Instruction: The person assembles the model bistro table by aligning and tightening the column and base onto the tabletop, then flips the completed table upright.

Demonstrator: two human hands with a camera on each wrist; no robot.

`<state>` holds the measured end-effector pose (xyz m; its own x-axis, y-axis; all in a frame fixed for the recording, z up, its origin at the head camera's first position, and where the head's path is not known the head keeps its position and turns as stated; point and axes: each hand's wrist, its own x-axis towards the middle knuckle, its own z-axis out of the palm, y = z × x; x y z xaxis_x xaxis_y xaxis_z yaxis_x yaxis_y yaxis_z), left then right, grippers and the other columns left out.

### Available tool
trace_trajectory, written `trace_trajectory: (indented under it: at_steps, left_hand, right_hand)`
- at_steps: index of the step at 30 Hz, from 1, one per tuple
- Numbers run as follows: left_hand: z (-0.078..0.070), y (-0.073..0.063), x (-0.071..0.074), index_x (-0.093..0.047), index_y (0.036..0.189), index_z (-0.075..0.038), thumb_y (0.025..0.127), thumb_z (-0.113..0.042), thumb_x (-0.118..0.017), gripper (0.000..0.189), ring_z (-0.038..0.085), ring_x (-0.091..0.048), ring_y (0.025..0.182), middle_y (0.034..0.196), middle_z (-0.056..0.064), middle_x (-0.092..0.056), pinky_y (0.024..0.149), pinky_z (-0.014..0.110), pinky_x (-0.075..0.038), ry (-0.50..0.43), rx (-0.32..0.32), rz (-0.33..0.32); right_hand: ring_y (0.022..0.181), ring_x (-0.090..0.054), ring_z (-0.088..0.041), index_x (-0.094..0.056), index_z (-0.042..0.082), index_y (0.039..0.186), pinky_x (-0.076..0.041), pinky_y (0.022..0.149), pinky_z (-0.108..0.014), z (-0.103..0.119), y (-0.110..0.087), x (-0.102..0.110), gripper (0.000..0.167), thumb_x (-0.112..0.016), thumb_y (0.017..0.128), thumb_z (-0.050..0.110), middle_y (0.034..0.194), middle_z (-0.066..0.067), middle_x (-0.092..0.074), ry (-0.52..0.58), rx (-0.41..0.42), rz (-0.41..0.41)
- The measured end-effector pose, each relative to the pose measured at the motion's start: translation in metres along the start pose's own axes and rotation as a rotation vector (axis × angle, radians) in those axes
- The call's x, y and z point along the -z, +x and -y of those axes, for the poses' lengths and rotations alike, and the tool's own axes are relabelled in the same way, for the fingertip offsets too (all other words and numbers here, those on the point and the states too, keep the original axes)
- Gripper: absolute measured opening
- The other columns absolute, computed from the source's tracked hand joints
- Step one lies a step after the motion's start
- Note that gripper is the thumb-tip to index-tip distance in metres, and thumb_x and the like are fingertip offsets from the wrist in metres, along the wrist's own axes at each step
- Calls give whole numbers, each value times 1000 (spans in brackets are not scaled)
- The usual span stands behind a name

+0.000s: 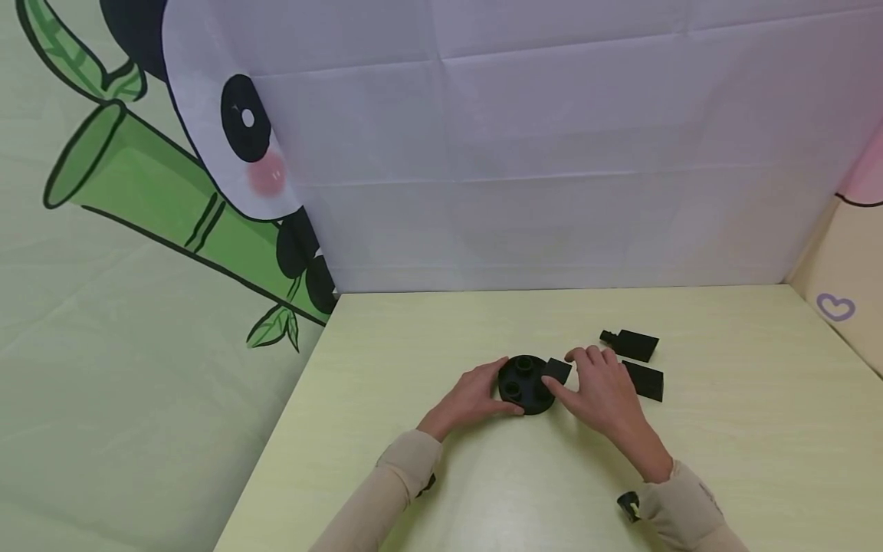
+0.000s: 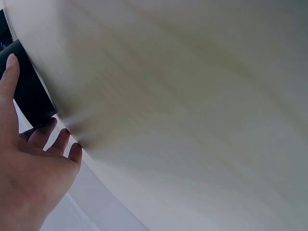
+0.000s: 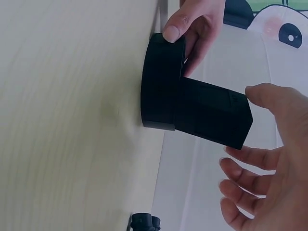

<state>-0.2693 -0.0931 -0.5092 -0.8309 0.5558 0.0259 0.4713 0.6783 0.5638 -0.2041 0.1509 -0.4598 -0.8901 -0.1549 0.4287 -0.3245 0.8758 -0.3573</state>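
Note:
A round black base (image 1: 526, 395) with raised ring-shaped sockets lies on the table. My left hand (image 1: 476, 392) grips its left side, the thumb at the near rim and the fingers at the far rim. From the base's right side rises a black rectangular block (image 1: 557, 371); the right wrist view shows this block (image 3: 211, 113) leaning slightly against the base's axis. My right hand (image 1: 603, 391) pinches the block's free end between thumb and forefinger, the other fingers loosely curled beside it. Where the block meets the base is partly hidden in the head view.
To the right of my right hand lies a black flat piece with a narrow neck (image 1: 635, 345). Another black rectangular piece (image 1: 645, 381) lies just nearer than it. The pale wooden table (image 1: 386, 345) ends at a white cloth wall (image 1: 552, 230).

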Motion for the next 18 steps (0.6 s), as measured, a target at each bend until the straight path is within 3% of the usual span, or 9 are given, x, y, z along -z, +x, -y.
trace_trajectory:
  at_steps: [11, 18]
  left_hand:
    - [-1, -2, 1, -41, 159, -11, 86, -48, -84, 92, 23, -45, 143, 155, 3, -50, 115, 44, -38, -11, -8, -2]
    - [-1, -2, 1, -45, 157, -14, 86, -49, -84, 89, 23, -48, 140, 152, 2, -53, 114, 44, -40, 1, -17, -10]
  right_hand:
    - [97, -54, -42, -66, -2, 100, -47, 81, -55, 5, -2, -5, 47, -79, 89, 42, 92, -17, -59, -46, -33, -28]
    - [92, -54, -40, -66, -3, 96, -46, 74, -51, 6, -4, -7, 46, -81, 87, 40, 91, -17, -59, -85, -6, -79]
